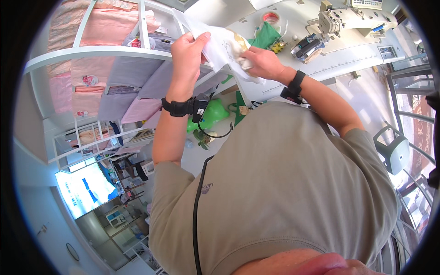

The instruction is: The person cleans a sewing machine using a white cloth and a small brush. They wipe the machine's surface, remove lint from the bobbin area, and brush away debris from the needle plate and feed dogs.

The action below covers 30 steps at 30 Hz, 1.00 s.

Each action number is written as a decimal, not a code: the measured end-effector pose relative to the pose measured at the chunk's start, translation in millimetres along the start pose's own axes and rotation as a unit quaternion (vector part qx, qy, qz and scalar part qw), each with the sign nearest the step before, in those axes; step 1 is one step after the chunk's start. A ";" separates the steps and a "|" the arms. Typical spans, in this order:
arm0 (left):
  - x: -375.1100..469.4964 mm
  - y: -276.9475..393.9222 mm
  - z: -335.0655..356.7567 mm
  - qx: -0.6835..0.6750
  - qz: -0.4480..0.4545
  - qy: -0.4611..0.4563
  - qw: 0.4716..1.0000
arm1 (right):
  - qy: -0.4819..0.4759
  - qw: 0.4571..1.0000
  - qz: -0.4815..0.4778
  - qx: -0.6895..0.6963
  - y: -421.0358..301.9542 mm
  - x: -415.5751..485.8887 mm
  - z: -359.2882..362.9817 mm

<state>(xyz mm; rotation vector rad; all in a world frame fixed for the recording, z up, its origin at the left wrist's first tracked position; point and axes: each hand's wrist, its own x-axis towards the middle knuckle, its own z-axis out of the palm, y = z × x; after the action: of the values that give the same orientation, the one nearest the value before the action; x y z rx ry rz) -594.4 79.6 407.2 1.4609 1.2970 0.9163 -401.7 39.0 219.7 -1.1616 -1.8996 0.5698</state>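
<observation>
My left hand (188, 56) pinches the edge of a white bag or sheet (220, 48), thumb on top, near the shelf rails. The white piece bears writing and hangs tilted above the table edge. At its other side my right hand (263, 63) is closed on a bunched cream-white cloth (243, 58). A gold-patterned piece (239, 39) shows just beyond the cloth. Whether the cloth lies inside the white bag or against it, I cannot tell. Both wrists wear black straps with small devices.
A white rack (103, 53) with folded pink and grey fabrics stands at the left. On the table are a green cloth (266, 36), a tape roll (270, 18), dark tools (307, 47) and a sewing machine (354, 22). A stool (395, 153) stands at the right.
</observation>
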 end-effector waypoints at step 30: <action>30.5 23.2 -6.4 0.334 0.301 -0.020 0.893 | 0.100 0.963 0.239 0.080 48.4 -62.7 -80.1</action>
<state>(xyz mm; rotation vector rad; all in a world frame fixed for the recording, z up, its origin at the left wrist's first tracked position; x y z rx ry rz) -589.2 110.9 429.6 2.5064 1.1944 0.8407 -295.8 3.6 204.4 -1.5159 -1.3750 0.8132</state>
